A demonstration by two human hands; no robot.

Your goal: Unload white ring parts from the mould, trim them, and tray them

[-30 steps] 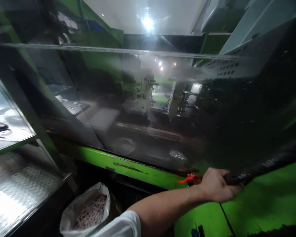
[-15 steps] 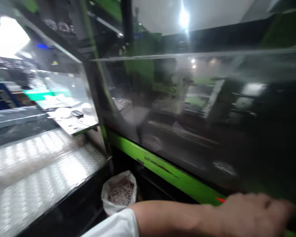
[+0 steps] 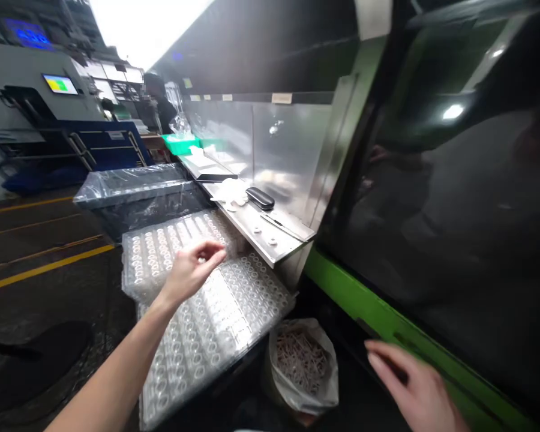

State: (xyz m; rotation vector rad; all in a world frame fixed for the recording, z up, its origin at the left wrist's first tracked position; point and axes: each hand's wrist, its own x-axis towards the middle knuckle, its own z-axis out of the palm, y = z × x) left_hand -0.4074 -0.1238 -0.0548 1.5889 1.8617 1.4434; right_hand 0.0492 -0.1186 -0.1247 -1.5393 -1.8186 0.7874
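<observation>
The left hand [image 3: 189,270] hovers over the clear plastic trays [image 3: 216,312], fingers loosely curled with thumb and fingertips nearly pinched together; whether anything small sits between them I cannot tell. The trays, rows of round pockets, lie stacked and overlapping on the surface below the steel shelf [image 3: 270,240], their near corner jutting over the front edge. The right hand [image 3: 416,390] is open, fingers spread, empty, just beside the green machine rail [image 3: 387,321] and dark door panel [image 3: 454,240]. A white bag of small pinkish parts [image 3: 303,366] sits on the floor between the hands. On the shelf rest a black case [image 3: 260,198] and some white pieces [image 3: 231,192].
</observation>
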